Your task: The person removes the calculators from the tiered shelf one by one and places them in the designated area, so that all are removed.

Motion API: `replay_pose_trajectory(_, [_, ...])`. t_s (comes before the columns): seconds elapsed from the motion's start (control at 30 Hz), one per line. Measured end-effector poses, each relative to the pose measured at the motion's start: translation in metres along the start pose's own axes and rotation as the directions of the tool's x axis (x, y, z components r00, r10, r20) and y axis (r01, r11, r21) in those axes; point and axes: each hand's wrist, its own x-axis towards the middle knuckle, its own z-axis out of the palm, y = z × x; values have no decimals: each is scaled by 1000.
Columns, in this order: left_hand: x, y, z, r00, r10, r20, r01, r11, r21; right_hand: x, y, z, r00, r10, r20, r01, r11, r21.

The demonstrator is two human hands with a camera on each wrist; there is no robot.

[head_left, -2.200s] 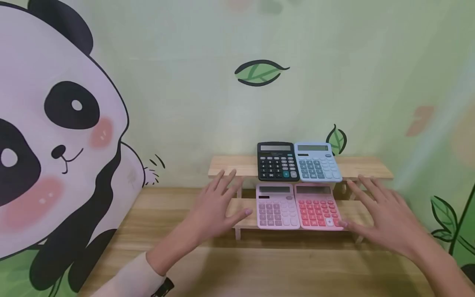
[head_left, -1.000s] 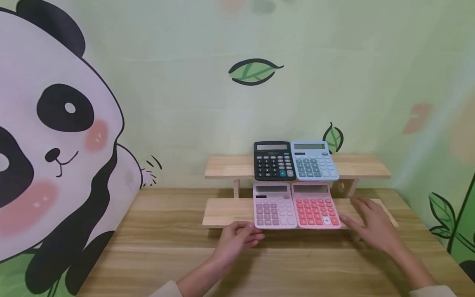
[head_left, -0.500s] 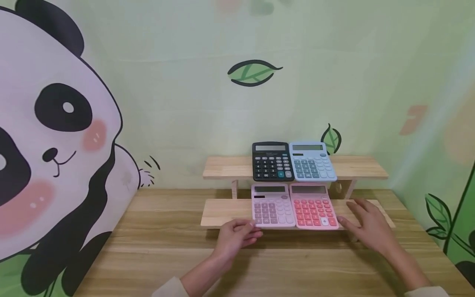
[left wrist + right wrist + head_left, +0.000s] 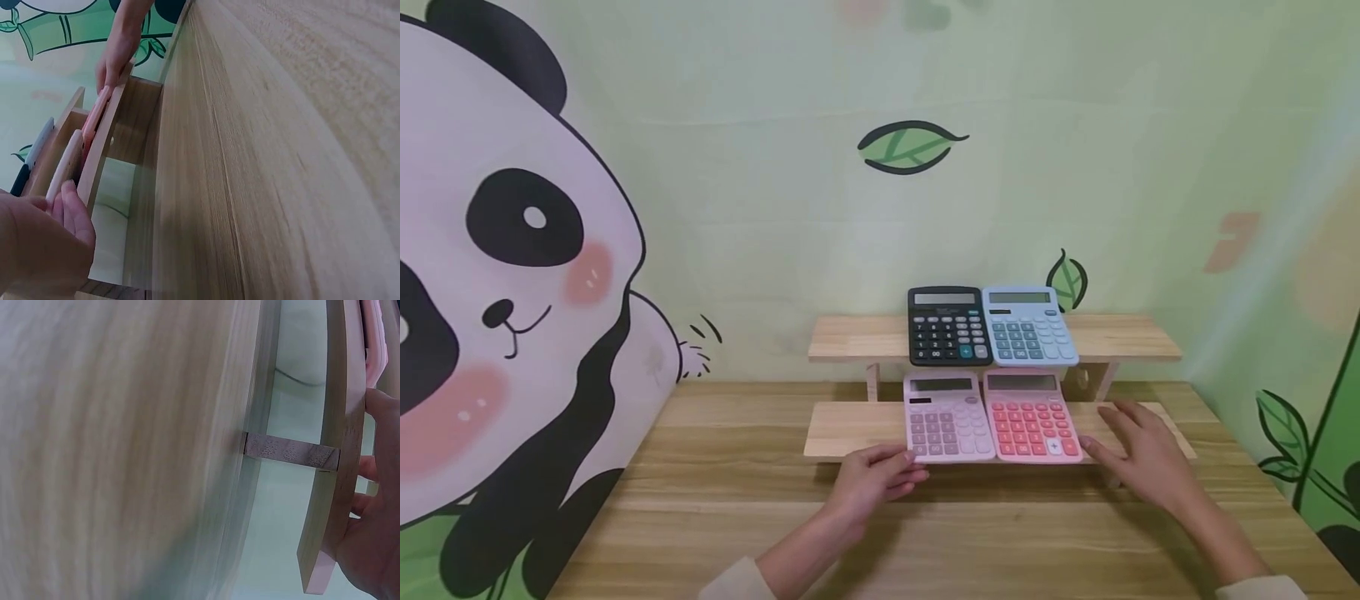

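Observation:
Two calculators lie side by side on the lower shelf: a lilac calculator [image 4: 951, 429] and a pink calculator [image 4: 1033, 429]. My left hand [image 4: 876, 479] pinches the front left corner of the lilac one between thumb and fingers. In the left wrist view that lilac calculator [image 4: 65, 162] stands raised off the shelf board at the near end, fingers beneath it. My right hand [image 4: 1150, 458] lies at the right side of the pink calculator, fingers extended, thumb at its front right edge. In the right wrist view the thumb meets the pink calculator's [image 4: 375, 350] corner.
A black calculator [image 4: 950, 329] and a light blue calculator [image 4: 1030, 329] lie on the upper wooden shelf [image 4: 857, 337]. The lower shelf [image 4: 853, 429] stands on legs on the wooden table [image 4: 722, 483]. Behind is a green wall [image 4: 760, 208] with a painted panda.
Both hands have come down from spread beside the shelves, the left to the lilac calculator's corner, the right beside the pink one. The lilac calculator has just shifted slightly.

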Motion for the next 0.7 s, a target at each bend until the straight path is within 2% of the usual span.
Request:
replay_pose_trajectory(0.1, [-4,1,-3,998,-39,40,40,999,-18,0,-1,1,1000,-5,-6,5,1000,-2])
replay_pose_trajectory(0.23, [-8,4,-8,990,-100,104,105,993,-52,-1,1,1,1000,-16,-24,16,1000,-6])
replay_pose_trajectory(0.33, [-8,4,-10,985,-122,125,132,988,-75,-1,2,1,999,-20,-29,19,1000,-9])
replay_pose_trajectory(0.47, [-9,5,-8,985,-127,113,139,985,-103,-1,3,1,999,-23,-32,23,1000,-6])
replay_pose_trajectory(0.7, [-9,5,2,992,-115,47,122,976,-179,0,4,2,999,-18,-28,18,1000,2])
